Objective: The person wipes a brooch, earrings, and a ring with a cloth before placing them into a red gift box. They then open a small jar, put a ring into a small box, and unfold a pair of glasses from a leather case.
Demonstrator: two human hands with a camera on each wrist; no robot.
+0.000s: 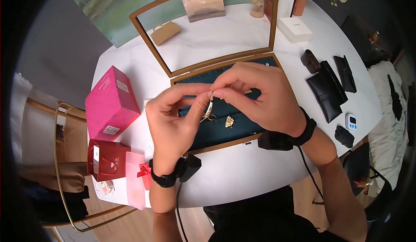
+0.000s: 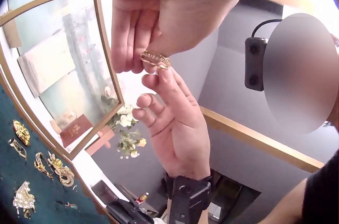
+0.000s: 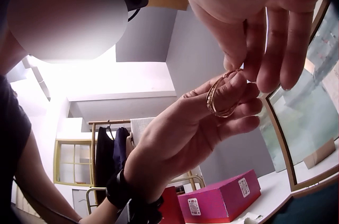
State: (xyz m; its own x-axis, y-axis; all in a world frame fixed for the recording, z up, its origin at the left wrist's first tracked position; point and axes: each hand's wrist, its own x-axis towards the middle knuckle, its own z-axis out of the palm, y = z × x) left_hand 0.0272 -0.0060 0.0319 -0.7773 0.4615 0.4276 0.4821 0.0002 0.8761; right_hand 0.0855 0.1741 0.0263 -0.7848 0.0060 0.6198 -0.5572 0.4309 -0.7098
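Note:
Over the display box, my left hand (image 1: 171,112) pinches a gold hoop-shaped piece of jewelry (image 3: 212,99) between thumb and fingers. Small clear stones line the hoop. My right hand (image 1: 266,95) meets it from the other side, thumb and index finger pinching at the top end of the piece. The fingertips of both hands touch there and partly cover it. Below them lies the wooden box's dark teal lining (image 1: 197,142), with a gold brooch (image 1: 229,121) on it. In the left wrist view, several more pieces, including a white-stoned brooch (image 2: 24,198), lie on the lining.
The box's glass lid (image 1: 167,68) stands raised at the back. To the left are a pink box (image 1: 110,105), a red gift bag (image 1: 108,162) and a pink card (image 1: 135,181). Black cases (image 1: 323,95), a small white device (image 1: 351,121) and a white box (image 1: 294,30) lie right.

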